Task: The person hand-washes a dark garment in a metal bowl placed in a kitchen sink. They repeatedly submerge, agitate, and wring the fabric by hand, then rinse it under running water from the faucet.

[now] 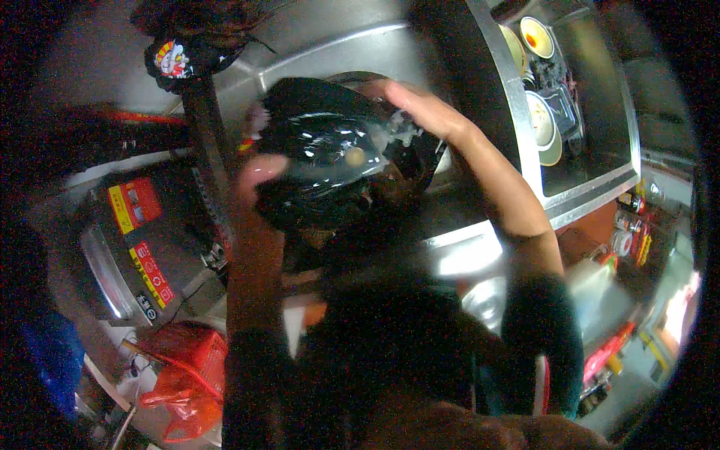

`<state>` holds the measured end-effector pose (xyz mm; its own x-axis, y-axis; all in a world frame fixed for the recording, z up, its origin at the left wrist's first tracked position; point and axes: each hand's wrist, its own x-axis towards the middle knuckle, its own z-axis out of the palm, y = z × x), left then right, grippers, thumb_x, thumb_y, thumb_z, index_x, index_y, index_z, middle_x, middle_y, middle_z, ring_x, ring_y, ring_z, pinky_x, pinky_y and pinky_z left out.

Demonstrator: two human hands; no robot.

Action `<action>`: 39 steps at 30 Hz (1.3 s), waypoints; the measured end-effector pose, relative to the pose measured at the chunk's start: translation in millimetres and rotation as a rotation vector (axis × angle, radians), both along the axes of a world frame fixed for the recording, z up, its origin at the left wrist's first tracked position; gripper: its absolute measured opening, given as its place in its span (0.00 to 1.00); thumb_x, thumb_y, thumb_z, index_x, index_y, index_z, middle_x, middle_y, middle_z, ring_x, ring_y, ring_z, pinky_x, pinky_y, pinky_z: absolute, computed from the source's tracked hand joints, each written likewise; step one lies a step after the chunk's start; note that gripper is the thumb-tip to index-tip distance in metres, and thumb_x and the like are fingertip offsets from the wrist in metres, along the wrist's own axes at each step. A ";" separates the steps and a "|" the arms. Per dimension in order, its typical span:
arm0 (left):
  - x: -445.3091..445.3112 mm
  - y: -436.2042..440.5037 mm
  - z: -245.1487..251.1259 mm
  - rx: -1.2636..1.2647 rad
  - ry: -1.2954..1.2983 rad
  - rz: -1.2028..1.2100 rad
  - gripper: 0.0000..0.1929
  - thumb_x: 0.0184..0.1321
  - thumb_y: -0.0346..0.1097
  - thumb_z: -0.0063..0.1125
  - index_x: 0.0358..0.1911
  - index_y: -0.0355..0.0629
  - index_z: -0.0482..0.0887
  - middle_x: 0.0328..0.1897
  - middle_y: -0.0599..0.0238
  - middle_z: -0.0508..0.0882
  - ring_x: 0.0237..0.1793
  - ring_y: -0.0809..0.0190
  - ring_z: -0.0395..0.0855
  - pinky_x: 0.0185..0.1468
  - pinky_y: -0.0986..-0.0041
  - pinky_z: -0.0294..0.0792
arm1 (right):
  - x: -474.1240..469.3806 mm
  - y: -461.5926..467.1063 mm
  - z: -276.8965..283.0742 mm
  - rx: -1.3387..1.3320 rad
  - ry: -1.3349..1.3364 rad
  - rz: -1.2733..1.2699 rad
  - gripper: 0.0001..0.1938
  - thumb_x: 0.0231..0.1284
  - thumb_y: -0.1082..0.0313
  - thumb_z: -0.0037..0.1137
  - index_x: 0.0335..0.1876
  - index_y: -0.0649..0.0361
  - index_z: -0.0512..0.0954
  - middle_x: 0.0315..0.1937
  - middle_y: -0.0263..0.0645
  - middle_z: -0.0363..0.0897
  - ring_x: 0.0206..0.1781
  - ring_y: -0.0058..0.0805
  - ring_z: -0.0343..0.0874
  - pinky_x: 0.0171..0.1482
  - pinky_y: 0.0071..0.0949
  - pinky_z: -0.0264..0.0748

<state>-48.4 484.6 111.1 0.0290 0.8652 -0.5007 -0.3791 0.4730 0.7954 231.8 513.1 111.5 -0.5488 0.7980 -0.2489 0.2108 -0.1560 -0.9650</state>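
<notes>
A glossy black object (320,140), perhaps a plastic bag or a bag-lined container, is held between both hands. It looks wet, with bright reflections, whitish matter (396,129) towards its right side and a small round beige spot (354,156) near its middle. On the left edge, my left hand (261,171) grips it with the thumb on the near face and the fingers mostly hidden. Over the upper right edge lies my right hand (408,104), its fingertips partly out of sight. Stainless steel surfaces (360,42) show behind it.
Bowls (538,37) and a clear plastic container (562,109) sit in a steel-edged recess at right. A dark appliance (163,236) with warning labels stands at left, above a red plastic basket (191,349) and an orange-red bag (185,399). Another person's dark hair (197,22) is at upper left.
</notes>
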 end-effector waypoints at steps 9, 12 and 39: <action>20.9 -2.0 -56.6 0.231 0.329 0.016 0.27 0.51 0.33 0.64 0.55 0.36 0.70 0.51 0.57 0.77 0.48 0.57 0.76 0.54 0.66 0.68 | -31.2 -17.1 -109.4 -0.054 -0.804 -0.099 0.31 0.65 0.45 0.38 0.70 0.49 0.57 0.57 0.53 0.73 0.61 0.45 0.71 0.60 0.39 0.67; 41.0 -19.8 -144.4 0.446 1.020 -0.438 0.23 0.49 0.31 0.65 0.49 0.34 0.73 0.59 0.48 0.69 0.55 0.47 0.72 0.57 0.60 0.67 | -36.9 -53.3 -146.0 0.241 -1.230 0.343 0.33 0.64 0.50 0.44 0.73 0.45 0.51 0.71 0.45 0.54 0.67 0.48 0.63 0.63 0.50 0.62; 69.0 7.1 14.7 0.353 0.360 0.125 0.22 0.50 0.29 0.60 0.52 0.36 0.74 0.51 0.55 0.78 0.50 0.52 0.78 0.55 0.59 0.71 | -60.0 -69.3 -58.9 -0.851 1.188 -0.291 0.42 0.58 0.32 0.45 0.70 0.55 0.56 0.66 0.44 0.63 0.64 0.47 0.67 0.63 0.54 0.66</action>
